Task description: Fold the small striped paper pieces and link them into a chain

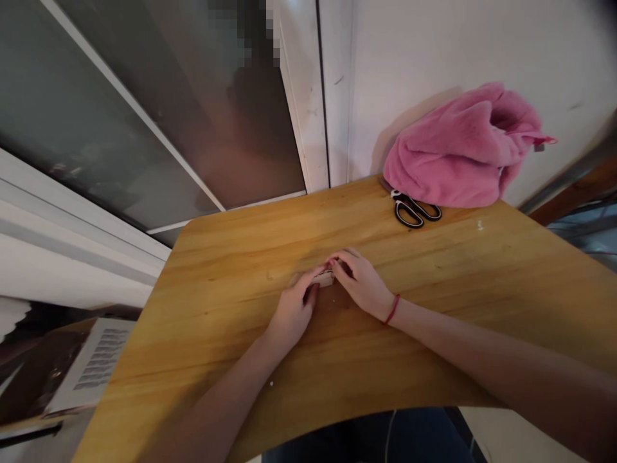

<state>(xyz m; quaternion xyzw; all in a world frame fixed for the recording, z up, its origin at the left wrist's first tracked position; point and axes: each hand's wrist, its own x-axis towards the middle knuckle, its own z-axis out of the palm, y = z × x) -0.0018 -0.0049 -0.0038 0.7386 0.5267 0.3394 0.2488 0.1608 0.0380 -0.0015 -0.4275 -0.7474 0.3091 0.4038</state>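
We are holding a small pale object (324, 278) between both hands near the middle of the wooden surface (216, 334); it is lying flat on the wood, and it is too small and too covered for us to say what it is. Our left hand (294, 308) is coming in from 7 o'clock, fingers curled narrowly over the object's left end and pressing it down. Our right hand (361, 283) is coming in from 4 o'clock, its fingertips (337, 267) pinching the object's right end, so the two hands are almost touching each other. A red string bracelet (393, 310) is sitting on our right wrist.

Moving outward, toward 1 o'clock from the hands and well apart from them, a pair of black-handled scissors (415, 210) is lying on the surface near its far edge. Just behind the scissors, a pink fluffy cloth (457, 151) is bunched up against the white wall (434, 51), covering the blades. At 11 o'clock, beyond the surface, a dark glass panel (144, 109) is standing in a white frame. At 8 o'clock, below the surface's edge, a white vented box (96, 363) is showing.
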